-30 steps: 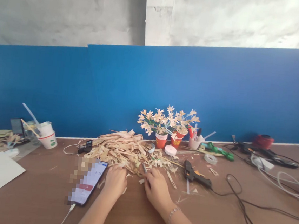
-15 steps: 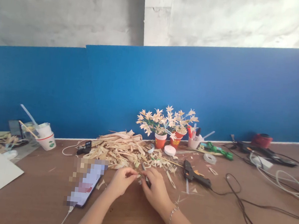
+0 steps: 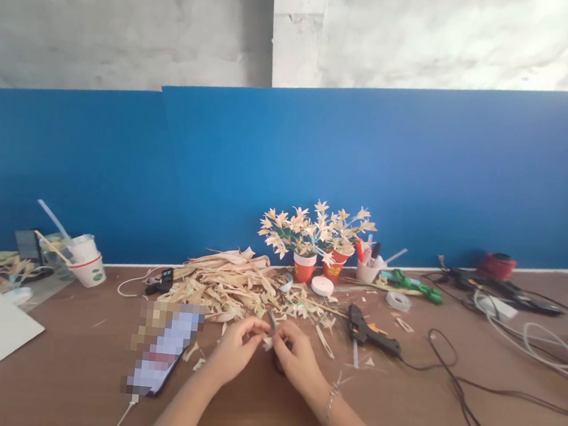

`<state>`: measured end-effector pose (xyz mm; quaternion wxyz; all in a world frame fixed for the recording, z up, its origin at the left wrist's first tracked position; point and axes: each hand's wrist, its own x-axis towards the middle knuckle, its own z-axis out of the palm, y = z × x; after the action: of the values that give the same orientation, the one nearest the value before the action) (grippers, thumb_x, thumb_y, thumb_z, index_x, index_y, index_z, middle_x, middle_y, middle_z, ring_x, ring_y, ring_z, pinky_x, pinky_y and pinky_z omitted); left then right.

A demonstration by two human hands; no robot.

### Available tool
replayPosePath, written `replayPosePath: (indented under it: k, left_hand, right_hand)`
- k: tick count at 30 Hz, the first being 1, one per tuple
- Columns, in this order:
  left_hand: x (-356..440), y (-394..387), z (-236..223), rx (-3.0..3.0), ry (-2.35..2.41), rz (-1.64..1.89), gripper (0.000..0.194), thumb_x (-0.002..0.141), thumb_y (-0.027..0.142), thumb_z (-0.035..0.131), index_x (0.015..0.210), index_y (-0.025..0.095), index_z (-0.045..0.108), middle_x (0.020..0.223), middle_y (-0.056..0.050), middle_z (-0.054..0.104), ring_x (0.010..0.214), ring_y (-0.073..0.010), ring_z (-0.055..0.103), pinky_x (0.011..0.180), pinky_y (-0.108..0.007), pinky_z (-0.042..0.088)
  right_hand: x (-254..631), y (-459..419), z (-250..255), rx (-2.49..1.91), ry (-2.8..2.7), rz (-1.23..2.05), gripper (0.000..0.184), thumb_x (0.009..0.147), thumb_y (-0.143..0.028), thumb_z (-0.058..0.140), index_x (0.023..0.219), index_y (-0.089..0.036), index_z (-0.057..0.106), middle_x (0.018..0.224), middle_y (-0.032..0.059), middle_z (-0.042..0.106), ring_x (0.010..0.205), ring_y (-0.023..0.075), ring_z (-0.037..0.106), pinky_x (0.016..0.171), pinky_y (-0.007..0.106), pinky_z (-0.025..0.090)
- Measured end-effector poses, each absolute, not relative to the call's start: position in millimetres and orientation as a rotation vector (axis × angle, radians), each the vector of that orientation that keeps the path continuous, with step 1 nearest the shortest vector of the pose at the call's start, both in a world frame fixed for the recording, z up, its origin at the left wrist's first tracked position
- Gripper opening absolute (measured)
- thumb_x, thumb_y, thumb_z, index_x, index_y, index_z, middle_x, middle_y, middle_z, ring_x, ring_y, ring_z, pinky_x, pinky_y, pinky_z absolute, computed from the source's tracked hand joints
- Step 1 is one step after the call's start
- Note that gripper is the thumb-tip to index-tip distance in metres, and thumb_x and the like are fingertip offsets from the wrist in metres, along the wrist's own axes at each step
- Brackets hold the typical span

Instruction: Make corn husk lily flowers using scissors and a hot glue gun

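Note:
My left hand [image 3: 237,348] is closed, thumb and fingertips pinched together at a small pale piece of husk [image 3: 267,342]. Close beside it, my right hand [image 3: 297,356] is wrapped around scissors [image 3: 272,318]; the metal blades point away from me and part of the dark handle shows below the fingers. The fingers cover most of both things. Just beyond the hands lies a heap of dry husk strips [image 3: 227,278], with small cut scraps [image 3: 191,351] near my left wrist.
Behind the heap stand red paper cups [image 3: 303,268] of husk flowers [image 3: 312,229]. A black glue gun [image 3: 373,332] with its cord lies to the right, near a tape roll [image 3: 399,301]. A phone [image 3: 165,352] on a cable lies left. Cables [image 3: 466,405] sprawl at far right.
Both hands have shifted slightly, the right turning a little with the scissors. Another pale scrap now shows on the table near my left wrist.

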<state>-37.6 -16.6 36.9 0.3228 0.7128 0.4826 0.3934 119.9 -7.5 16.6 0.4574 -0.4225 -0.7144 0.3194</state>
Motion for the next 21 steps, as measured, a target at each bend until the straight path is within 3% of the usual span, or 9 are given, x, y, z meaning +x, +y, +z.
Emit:
replayPosePath:
  k: [4,8,14,21]
  left_hand:
    - [-35.7,-22.5,45.1,2.203,1.338,1.08,0.026,0.069,0.004,0.053,0.086,0.022,0.062,0.09,-0.003,0.064,0.09,-0.0192,0.055,0.084,-0.032,0.041]
    - [-33.8,-25.4,50.5,2.395,1.361,1.026,0.012,0.078,0.014,0.054,0.077,0.023,0.063,0.083,-0.003,0.063,0.085,-0.0197,0.053,0.079,-0.033,0.039]
    - [-34.7,-22.8,47.7,2.386,1.428,1.06,0.012,0.079,0.016,0.053,0.071,0.021,0.06,0.078,-0.002,0.062,0.083,-0.0194,0.053,0.078,-0.034,0.037]
    - [-29.0,-23.2,42.3,2.408,1.605,1.025,0.014,0.074,0.013,0.053,0.063,0.02,0.053,0.07,0.0,0.058,0.077,-0.019,0.052,0.076,-0.034,0.034]
  right_hand:
    - [122.3,-2.4,12.8,-1.057,-1.696,0.857,0.022,0.08,-0.024,0.043,0.06,-0.018,0.047,0.066,-0.0004,0.051,0.065,0.0139,0.05,0.062,0.024,0.039]
    - [123.3,-3.4,15.7,-1.002,-1.72,0.877,0.024,0.081,-0.025,0.042,0.058,-0.018,0.048,0.066,0.0,0.052,0.067,0.0143,0.051,0.065,0.025,0.041]
    - [125.6,-10.4,23.3,-0.999,-1.819,0.7,0.013,0.079,-0.019,0.045,0.087,-0.018,0.056,0.083,0.003,0.059,0.074,0.0149,0.053,0.067,0.025,0.041]
    - [122.9,-12.3,23.5,-1.09,-1.999,0.346,0.01,0.075,-0.014,0.048,0.067,-0.018,0.053,0.069,0.002,0.056,0.068,0.0157,0.05,0.063,0.026,0.036]
